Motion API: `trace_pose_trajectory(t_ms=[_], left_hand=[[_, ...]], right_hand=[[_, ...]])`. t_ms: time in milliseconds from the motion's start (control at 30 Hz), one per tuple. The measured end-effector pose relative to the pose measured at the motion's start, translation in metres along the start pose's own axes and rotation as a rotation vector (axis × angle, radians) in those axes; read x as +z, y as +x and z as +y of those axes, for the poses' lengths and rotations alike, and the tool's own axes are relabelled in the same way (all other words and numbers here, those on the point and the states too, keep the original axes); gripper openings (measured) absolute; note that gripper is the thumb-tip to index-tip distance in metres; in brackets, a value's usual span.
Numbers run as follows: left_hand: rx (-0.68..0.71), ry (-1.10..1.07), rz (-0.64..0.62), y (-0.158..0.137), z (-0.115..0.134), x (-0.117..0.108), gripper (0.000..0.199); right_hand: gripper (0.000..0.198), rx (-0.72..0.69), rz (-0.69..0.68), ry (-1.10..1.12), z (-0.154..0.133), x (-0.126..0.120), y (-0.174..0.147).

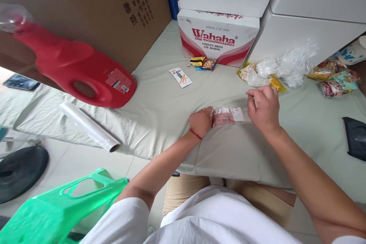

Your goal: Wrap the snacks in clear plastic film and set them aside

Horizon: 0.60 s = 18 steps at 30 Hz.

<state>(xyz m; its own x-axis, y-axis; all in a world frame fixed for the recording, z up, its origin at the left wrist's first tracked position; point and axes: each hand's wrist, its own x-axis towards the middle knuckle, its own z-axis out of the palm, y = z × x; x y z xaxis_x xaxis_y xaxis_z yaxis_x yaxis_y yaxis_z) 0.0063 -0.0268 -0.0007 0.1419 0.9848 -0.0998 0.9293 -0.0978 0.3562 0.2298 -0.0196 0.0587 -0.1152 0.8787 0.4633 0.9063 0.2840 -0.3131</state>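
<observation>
My left hand (201,122), a red string on its wrist, is closed on the left end of a clear plastic-wrapped packet (223,117). The packet lies flat on the cloth-covered table, with reddish-brown contents, a barcode and a white label (237,114) showing. Clear film stretches from its right end toward my right hand (264,110). That hand is raised just beyond the film, thumb and fingertips pinched together; whatever they hold is too small or too clear to make out. A white snack sachet (180,77) with a carrot-stick picture lies farther back.
Behind stand a Wahaba-style white-and-red water carton marked Wahaha (219,40) and small snack packs (208,64). Crumpled clear plastic (294,65) sits back right, a dark device (354,137) far right. Leftward are a red jug (85,72), a film roll (90,126) and a green stool (65,206).
</observation>
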Motion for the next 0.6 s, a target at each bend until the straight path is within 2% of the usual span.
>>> trace_pose_trajectory(t_ms=[67,133,167,267,367,467,600], left_hand=[[0.009,-0.017,0.009,0.0,-0.001,0.001,0.032],[0.01,-0.065,0.055,0.003,-0.008,0.002,0.033],[0.004,-0.096,0.099,0.006,-0.014,0.002,0.033],[-0.067,-0.183,0.298,0.016,-0.045,-0.001,0.029],[-0.234,-0.216,0.44,0.021,-0.075,-0.009,0.034],[-0.251,-0.235,0.414,0.015,-0.079,-0.012,0.042],[-0.059,-0.17,0.279,0.003,-0.052,-0.002,0.041]], right_hand=[[0.034,-0.138,-0.066,0.136,-0.027,-0.003,-0.011],[0.036,-0.257,-0.231,0.256,-0.043,0.007,-0.023],[0.037,-0.268,-0.296,0.295,-0.045,0.017,-0.028],[0.038,-0.167,-0.358,0.38,-0.034,0.046,-0.038],[0.036,-0.084,-0.332,0.459,-0.017,0.062,-0.042],[0.034,-0.067,-0.317,0.498,-0.013,0.064,-0.044],[0.033,-0.056,-0.312,0.548,-0.015,0.063,-0.044]])
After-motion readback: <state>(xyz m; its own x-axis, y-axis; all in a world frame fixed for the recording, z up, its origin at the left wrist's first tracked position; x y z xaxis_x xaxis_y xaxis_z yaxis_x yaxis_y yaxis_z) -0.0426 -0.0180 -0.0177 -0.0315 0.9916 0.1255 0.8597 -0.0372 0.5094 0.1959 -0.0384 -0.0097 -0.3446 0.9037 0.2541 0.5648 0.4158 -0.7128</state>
